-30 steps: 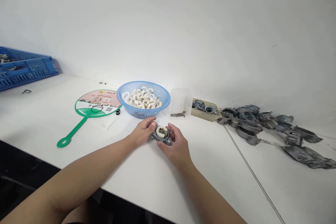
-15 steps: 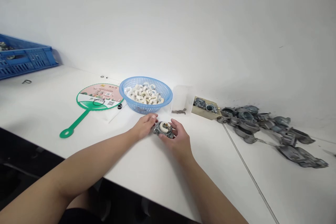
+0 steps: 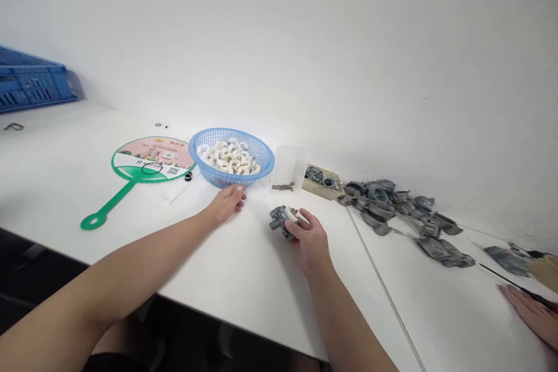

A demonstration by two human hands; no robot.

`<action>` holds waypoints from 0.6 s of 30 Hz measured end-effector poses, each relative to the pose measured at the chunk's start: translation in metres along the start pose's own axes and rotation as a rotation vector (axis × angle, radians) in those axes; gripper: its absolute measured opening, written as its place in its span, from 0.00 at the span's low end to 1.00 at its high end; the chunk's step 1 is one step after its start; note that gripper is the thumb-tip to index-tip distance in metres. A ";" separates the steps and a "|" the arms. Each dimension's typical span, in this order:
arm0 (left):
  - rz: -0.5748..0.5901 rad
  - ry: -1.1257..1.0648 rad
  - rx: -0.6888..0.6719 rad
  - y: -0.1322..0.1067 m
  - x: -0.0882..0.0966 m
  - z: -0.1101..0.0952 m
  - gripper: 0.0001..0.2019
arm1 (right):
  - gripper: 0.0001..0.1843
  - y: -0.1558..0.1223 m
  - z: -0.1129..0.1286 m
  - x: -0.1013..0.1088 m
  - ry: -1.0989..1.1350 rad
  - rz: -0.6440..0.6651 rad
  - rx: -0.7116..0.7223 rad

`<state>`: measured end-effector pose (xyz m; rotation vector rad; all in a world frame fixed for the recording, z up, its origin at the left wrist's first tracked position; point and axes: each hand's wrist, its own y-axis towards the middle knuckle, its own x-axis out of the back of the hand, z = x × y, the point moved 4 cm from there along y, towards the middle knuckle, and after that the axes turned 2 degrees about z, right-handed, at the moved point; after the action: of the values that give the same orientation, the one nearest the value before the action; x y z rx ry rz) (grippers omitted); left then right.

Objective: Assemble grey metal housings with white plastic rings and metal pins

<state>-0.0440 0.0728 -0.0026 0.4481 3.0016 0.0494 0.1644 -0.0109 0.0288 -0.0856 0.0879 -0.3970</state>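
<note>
My right hand (image 3: pixel 308 239) grips a small grey metal carburetor body (image 3: pixel 283 220) with a white float set in it, held just above the white table (image 3: pixel 244 279). My left hand (image 3: pixel 227 202) has let the part go and rests on the table with its fingers loosely stretched, right in front of the blue plastic basket (image 3: pixel 261 161) of white ring-shaped floats (image 3: pixel 229 158). A clear plastic box (image 3: pixel 284 170) with small metal pins stands just right of the basket.
A pile of grey metal carburetor bodies (image 3: pixel 394 209) lies along the wall at right, beside a small cardboard box (image 3: pixel 321 179). A green hand fan (image 3: pixel 139 170) lies left of the basket. A blue crate (image 3: pixel 26 82) sits far left. Another person's hand (image 3: pixel 529 311) shows at the right edge.
My left hand has released the carburetor body and moved left toward the basket. My right hand has carried the part to the right. The view has turned right, showing another person's hand.
</note>
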 end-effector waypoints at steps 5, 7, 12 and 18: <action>-0.010 -0.051 0.018 -0.005 -0.001 0.003 0.37 | 0.43 -0.003 0.023 0.077 -0.085 -0.203 0.150; -0.005 -0.065 0.034 -0.008 -0.001 0.007 0.38 | 0.43 -0.007 0.039 0.118 -0.165 -0.302 0.200; 0.006 -0.023 0.057 -0.011 0.004 0.014 0.36 | 0.43 -0.015 0.079 0.226 -0.316 -0.631 0.239; -0.001 0.061 0.076 -0.017 0.006 0.012 0.33 | 0.27 -0.021 0.101 0.306 -0.600 -0.877 0.248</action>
<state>-0.0537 0.0589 -0.0156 0.4603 3.0725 -0.0517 0.4474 -0.1429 0.1103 0.0097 -0.6127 -1.2350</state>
